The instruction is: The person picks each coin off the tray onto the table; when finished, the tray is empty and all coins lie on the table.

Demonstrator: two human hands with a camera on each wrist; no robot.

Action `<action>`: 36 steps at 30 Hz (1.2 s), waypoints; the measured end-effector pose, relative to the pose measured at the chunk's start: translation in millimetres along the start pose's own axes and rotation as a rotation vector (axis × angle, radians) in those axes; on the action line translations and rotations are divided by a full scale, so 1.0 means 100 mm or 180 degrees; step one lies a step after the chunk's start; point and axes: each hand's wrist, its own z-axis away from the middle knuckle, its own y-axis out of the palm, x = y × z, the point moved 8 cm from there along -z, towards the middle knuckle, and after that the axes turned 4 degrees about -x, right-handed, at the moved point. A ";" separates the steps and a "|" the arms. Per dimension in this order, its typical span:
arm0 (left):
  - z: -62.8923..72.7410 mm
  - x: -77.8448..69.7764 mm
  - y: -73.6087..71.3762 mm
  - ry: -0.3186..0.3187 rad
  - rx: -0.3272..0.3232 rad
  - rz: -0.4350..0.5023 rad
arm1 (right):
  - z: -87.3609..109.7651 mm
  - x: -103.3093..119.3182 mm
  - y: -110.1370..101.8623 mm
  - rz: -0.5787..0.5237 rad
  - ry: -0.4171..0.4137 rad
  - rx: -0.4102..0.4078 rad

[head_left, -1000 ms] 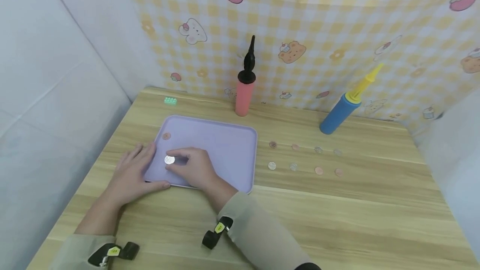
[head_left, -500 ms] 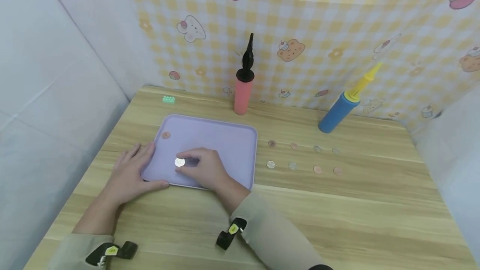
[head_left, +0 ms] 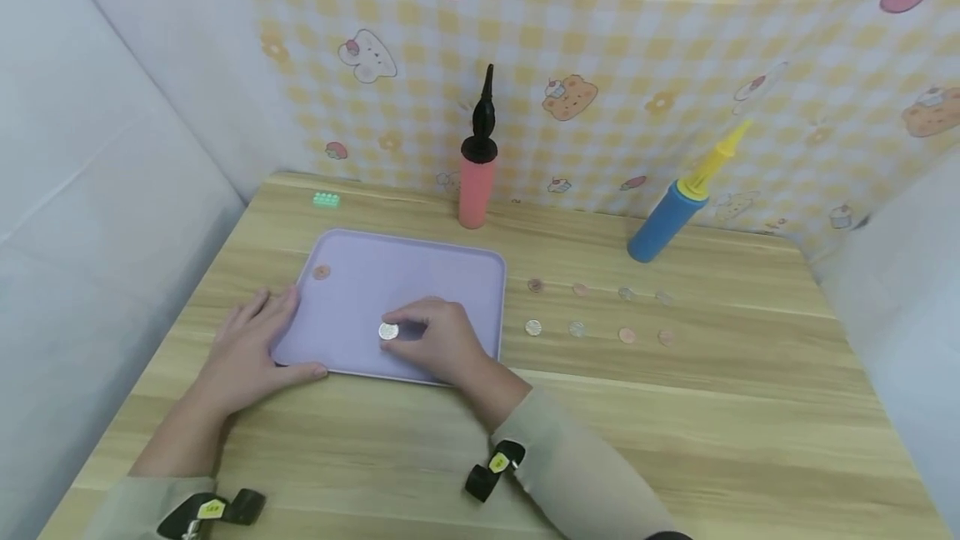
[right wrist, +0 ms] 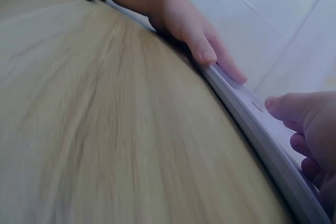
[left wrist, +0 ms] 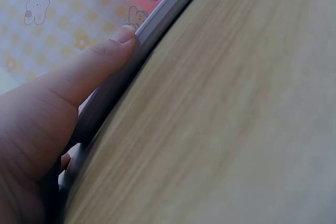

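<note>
My right hand [head_left: 444, 342] pinches a silver coin [head_left: 387, 332] between thumb and forefinger, over the front middle of a lilac tray [head_left: 397, 267]. Against the tray's front left corner rests my left hand [head_left: 243, 352], its fingers along the left side and its thumb along the front rim. In the left wrist view that thumb [left wrist: 94, 69] lies straight on the tray's edge. A copper coin [head_left: 322, 272] lies inside the tray near its back left corner. The right wrist view shows the right hand's fingers [right wrist: 302, 108] low above the tray.
Right of the tray, several coins, silver [head_left: 532, 327] and copper [head_left: 627, 335], lie in two rows on the wooden table [head_left: 600, 440]. A pink and black hand pump [head_left: 474, 190] stands behind the tray. Farther right leans a blue and yellow pump [head_left: 663, 223]. A mint toy brick [head_left: 326, 200] sits back left.
My right hand has moved rightward over the tray with the silver coin in its pinch. The left hand stays at the tray's corner, and the head view has shifted slightly.
</note>
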 end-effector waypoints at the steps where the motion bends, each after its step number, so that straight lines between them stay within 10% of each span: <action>1: 0.00 0.00 0.00 0.0001 -0.0001 0.0000 | 0.01 -0.02 -0.04 0.0032 -0.0022 -0.0036; 24: -0.01 0.01 0.01 0.0028 -0.0022 0.0034 | 0.26 -0.20 -0.84 0.0505 -0.0774 -0.0698; 36: 0.00 -0.01 0.00 0.0017 -0.0004 0.0052 | 0.45 -0.45 -1.15 0.0895 -0.0584 -0.0669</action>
